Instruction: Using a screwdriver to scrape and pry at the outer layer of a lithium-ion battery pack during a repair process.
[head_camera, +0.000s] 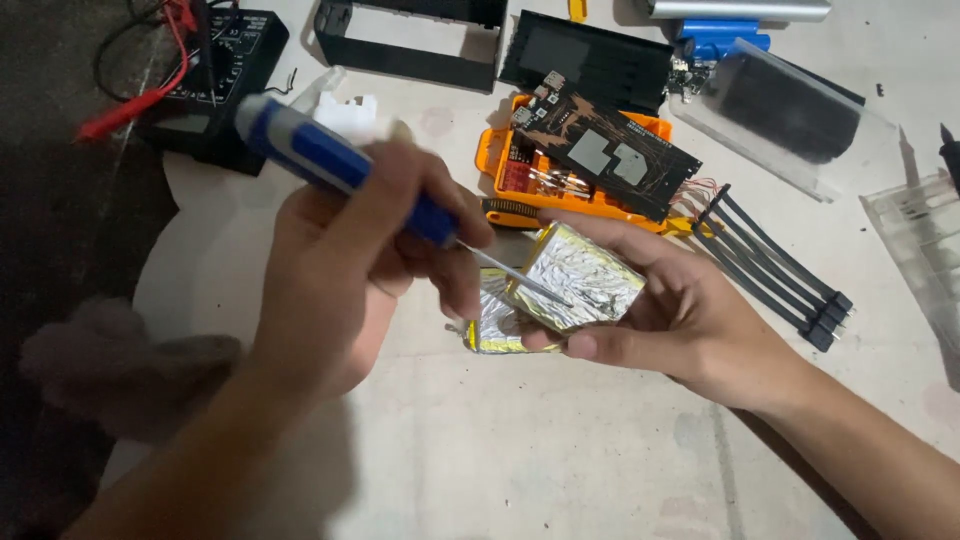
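Observation:
My left hand grips a blue-handled screwdriver, its metal shaft angled down to the right with the tip resting on a silver foil pouch battery pack. My right hand holds that pack from the right and below, fingers wrapped under it. The pack has yellow edges, and a second silver pouch sticks out beneath it on the left. Both hands hover just above the pale table.
An orange tool case with a black circuit board on it lies behind the hands. Black cable strips lie right. A black multimeter with red leads sits far left; black housing parts, a clear plastic cover.

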